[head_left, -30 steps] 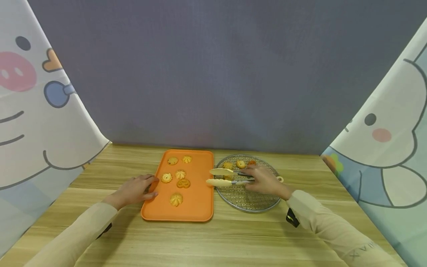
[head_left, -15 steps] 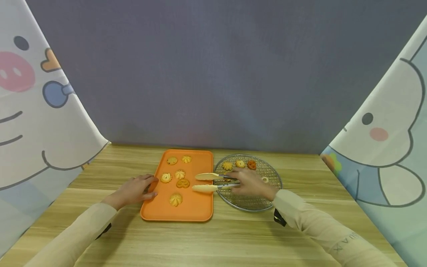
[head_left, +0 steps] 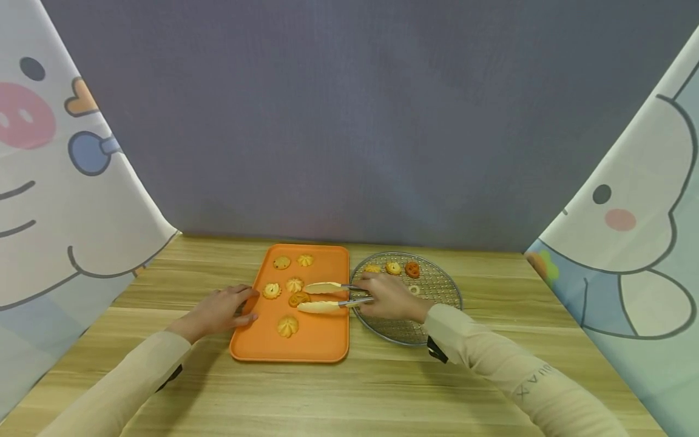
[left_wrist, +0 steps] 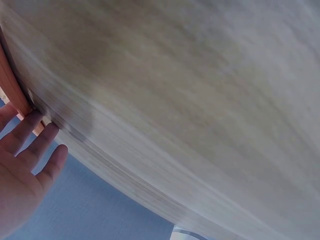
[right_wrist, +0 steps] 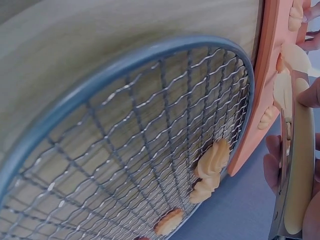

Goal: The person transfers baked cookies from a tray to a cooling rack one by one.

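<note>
My right hand grips a pair of tongs with cream tips, metal arms and cream handle covers. The tips are spread apart over the orange tray, on either side of the right part of a pretzel-shaped cookie. On the tray's left rim rests my left hand, fingers loosely extended; in the left wrist view its fingertips touch the outer edge. Around the pretzel cookie lie several piped cookies, among them a swirled one and a ring-like one.
A round wire rack stands right of the tray, under my right hand. Along its far side sit a reddish cookie, a pale cookie and a partly covered yellow one. Behind the wooden table hangs a grey cloth.
My right hand has moved left with the tongs, from over the rack to over the tray, bringing the tips to the pretzel-shaped cookie. The left hand has stayed at the tray's rim.
</note>
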Demonstrator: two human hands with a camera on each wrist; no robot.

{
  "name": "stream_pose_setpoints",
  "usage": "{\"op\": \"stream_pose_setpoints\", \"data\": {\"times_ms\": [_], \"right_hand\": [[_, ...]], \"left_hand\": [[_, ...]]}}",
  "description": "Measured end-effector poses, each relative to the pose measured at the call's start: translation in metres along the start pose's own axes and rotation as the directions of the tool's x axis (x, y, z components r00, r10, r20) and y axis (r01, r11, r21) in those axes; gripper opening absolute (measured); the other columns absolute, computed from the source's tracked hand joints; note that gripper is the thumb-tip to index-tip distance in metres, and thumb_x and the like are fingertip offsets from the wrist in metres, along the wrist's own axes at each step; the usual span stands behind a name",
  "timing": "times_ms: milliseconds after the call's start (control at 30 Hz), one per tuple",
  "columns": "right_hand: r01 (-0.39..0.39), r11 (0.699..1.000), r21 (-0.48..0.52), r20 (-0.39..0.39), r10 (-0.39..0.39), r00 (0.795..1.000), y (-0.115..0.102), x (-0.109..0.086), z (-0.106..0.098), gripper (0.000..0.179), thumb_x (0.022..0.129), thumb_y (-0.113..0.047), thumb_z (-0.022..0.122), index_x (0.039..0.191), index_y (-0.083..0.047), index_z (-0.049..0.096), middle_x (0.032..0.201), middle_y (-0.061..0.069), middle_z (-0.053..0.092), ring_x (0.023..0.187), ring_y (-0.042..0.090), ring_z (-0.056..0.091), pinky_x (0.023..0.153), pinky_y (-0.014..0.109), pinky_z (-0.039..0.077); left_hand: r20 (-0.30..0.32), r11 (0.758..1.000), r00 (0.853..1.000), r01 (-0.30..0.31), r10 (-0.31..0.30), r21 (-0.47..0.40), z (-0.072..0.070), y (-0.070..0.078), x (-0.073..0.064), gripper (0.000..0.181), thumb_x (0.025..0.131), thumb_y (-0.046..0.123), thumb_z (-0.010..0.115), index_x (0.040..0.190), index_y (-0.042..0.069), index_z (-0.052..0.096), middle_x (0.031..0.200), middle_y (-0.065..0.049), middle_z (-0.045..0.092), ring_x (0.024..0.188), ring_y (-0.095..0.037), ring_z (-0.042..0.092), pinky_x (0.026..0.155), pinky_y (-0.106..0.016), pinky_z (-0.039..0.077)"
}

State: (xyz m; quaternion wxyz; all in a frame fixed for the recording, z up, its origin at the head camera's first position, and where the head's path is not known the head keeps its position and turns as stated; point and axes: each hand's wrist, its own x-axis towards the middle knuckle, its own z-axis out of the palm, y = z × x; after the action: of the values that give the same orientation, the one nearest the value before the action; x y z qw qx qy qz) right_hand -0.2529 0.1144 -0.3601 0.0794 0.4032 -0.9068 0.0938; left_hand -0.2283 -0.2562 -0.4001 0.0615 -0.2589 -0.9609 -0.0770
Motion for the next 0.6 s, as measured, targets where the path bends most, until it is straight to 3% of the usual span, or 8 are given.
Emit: {"op": "stream_pose_setpoints", "data": {"times_ms": [600], "right_hand": [[-0.017, 1.0, 0.02, 0.055, 0.016, 0.998, -0.006, 0.0109, -0.0002, 0.045, 0.077, -0.023, 0.066, 0.119, -0.008, 0.061, 0.096, 0.004, 0.062, 0.053, 0.003, 0.039, 0.042, 0.015, 0.031]], "left_hand": [[-0.002, 1.0, 1.0, 0.0, 0.0, 0.002, 0.0015, -0.0009, 0.0008, 0.047, 0.084, 0.036, 0.063, 0.119, 0.005, 0.057, 0.12, -0.021, 0.056, 0.103, -0.041, 0.057, 0.077, -0.059, 0.045]]}}
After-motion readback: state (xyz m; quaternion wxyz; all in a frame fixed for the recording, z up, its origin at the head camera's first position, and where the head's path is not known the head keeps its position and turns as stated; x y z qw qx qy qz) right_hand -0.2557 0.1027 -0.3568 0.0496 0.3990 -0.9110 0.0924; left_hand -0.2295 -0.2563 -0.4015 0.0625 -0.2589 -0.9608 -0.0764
